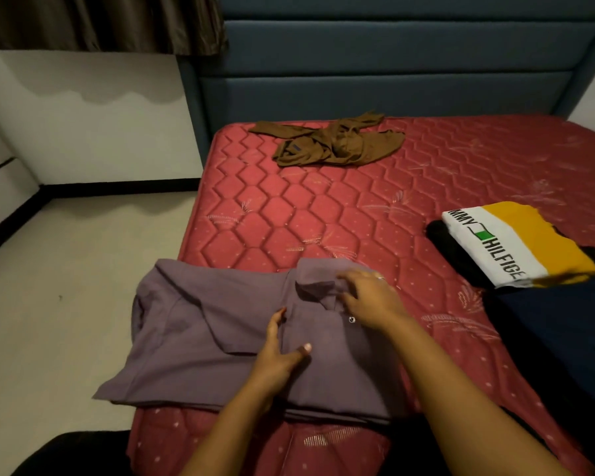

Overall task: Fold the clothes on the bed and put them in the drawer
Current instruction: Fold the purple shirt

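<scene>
Presently we record the left hand (277,355) lying flat on the purple polo shirt (200,338), fingers straight along a lengthwise fold and thumb spread wide on the cloth. The right hand (371,298) is bent at the knuckles, its fingertips and thumb pinching the shirt's collar (315,281).

The shirt lies on the near left corner of the red quilted mattress (323,207), one side overhanging the mattress's left edge. At the mattress's far end lies a crumpled brown garment (330,142). At its right side rests a folded white-and-yellow shirt (505,242) on a black garment (450,249), with a navy garment (557,338) nearer.

Beyond the mattress stands a blue padded headboard (392,63). Left of the mattress we note pale floor (83,269), a brown curtain (100,22) and a white drawer unit (4,190).
</scene>
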The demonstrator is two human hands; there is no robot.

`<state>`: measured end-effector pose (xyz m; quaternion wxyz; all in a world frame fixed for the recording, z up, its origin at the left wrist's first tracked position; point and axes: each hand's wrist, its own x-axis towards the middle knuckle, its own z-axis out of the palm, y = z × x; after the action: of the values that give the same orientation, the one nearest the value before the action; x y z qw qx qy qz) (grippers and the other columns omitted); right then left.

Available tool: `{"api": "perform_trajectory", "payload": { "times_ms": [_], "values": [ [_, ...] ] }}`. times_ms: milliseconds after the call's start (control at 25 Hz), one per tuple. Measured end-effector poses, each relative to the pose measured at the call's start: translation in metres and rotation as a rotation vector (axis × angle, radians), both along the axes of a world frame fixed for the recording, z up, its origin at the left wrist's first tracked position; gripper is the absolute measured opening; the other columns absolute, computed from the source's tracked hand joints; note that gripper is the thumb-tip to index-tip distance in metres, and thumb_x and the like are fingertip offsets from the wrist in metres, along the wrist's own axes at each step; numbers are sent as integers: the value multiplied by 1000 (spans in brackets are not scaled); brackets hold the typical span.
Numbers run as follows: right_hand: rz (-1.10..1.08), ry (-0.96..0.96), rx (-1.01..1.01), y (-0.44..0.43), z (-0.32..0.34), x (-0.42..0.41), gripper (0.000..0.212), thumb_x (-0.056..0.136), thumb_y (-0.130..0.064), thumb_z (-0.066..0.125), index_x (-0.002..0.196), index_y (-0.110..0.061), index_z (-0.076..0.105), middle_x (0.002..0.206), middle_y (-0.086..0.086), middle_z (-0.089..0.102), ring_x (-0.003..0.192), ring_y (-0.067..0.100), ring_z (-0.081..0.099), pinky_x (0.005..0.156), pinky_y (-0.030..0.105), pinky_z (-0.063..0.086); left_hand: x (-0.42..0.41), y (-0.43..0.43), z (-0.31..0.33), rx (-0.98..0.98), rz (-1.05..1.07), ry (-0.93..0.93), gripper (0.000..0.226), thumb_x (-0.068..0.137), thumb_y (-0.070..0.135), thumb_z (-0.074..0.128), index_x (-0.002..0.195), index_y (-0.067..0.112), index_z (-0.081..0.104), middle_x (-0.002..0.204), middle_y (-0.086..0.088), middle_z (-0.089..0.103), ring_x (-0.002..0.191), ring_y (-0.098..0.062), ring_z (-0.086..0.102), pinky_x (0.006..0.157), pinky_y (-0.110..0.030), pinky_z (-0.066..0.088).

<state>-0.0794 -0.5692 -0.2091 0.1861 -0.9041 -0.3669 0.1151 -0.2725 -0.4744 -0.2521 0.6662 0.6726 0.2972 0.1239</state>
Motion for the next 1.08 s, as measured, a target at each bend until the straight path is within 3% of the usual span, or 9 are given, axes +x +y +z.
{"api": "perform_trajectory", "payload": {
  "times_ms": [80,160,320,400,520,640,800,1000,1080],
  "values": [
    [82,-34,-194,-13,-7,7,64,93,-47,50,150,-39,23,160,-6,15,145,23,19,116,47,21,2,-1,-5,58,-6,6,73,82,3,70,133,35,29,136,7,42,117,-11,48,82,-8,42],
    [134,-29,-257,-11,-15,1,68,93,-61,41,151,-45,8,162,-8,-5,149,20,0,115,56,4,3,1,-9,79,-16,4,75,82,-2,69,134,33,27,141,6,38,123,-11,43,88,-10,39],
    [256,-209,-224,13,-30,-13,73,79,-79,10,147,-54,5,161,-8,-13,147,20,-16,110,62,-15,3,1,-9,85,14,0,81,79,-11,66,136,31,28,142,7,36,126,-8,39,80,2,38],
    [327,-236,-223,20,-36,-23,81,72,-83,-1,147,-54,3,161,-10,-5,148,19,-11,111,62,-16,4,-2,-9,121,62,15,81,77,-3,69,135,37,28,137,11,41,121,-7,44,77,1,39],
    [450,-128,-223,29,-35,-42,78,80,-80,9,150,-45,1,161,-11,5,149,13,0,114,55,-12,5,-3,-11,191,93,39,83,71,20,74,137,40,27,129,19,45,117,-6,48,87,-11,40],
    [490,-127,-143,31,-40,-56,67,93,-67,20,151,-41,2,161,-11,8,148,11,4,116,48,-6,3,1,-15,179,38,74,83,77,5,72,138,38,25,133,17,42,121,-8,45,93,-19,38],
    [490,-263,-98,31,-53,-59,70,87,-68,11,152,-41,6,160,-11,15,148,12,10,117,51,-1,0,-3,-11,128,14,94,82,77,-3,71,137,31,29,122,18,43,115,-6,44,78,-7,38],
    [398,-309,-169,36,-58,-83,58,90,-56,30,141,-34,46,141,-4,52,131,18,49,106,58,31,-7,-1,-10,286,166,170,60,71,-1,73,125,19,53,123,2,52,108,-13,54,85,-18,41],
    [367,-283,-160,38,-60,-96,60,87,-58,31,136,-31,53,134,-3,58,124,19,56,106,57,31,-22,17,-1,401,289,236,48,73,-2,69,117,14,60,117,-3,46,104,-22,58,86,-21,41]
  ]
}}
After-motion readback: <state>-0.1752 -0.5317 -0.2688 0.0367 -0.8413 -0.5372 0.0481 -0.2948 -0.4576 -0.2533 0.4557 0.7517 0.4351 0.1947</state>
